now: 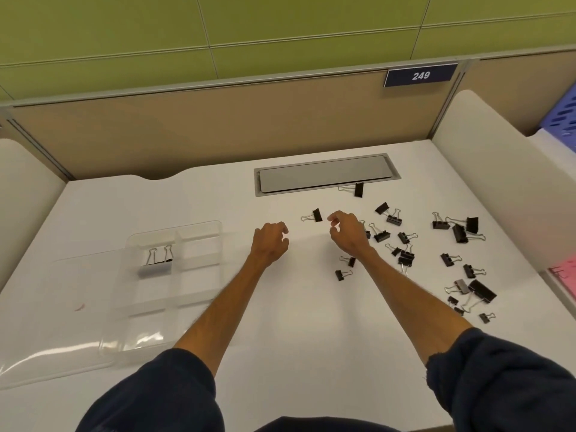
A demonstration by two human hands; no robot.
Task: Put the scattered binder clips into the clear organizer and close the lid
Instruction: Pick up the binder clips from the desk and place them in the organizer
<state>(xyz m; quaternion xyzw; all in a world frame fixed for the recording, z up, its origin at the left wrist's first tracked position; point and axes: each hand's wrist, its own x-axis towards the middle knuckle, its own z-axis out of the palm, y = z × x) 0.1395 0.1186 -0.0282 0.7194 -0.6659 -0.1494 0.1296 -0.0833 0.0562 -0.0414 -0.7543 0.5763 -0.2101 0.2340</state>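
While I am reaching both arms out over the white desk [311, 338], the left grip [270, 241] and the right grip [349, 233] are hovering side by side, a little apart, fingers loosely curled and holding nothing. One small binder clip [315, 215] is lying just beyond the right grip's fingertips, not touching them. The scattered binder clips [405, 258] are lying mostly to the right of the right grip and nearer to me, in mixed sizes, some of them overlapping. Another clip [359, 189] is standing farther off, against the edge of the grey cable hatch [324, 174]. The clear organizer [199, 227] is sitting to the left of the left grip, with a large binder clip [156, 266] resting in a far-left compartment. Its lid [62, 307] is lying open and flat on the desk, farther left still.
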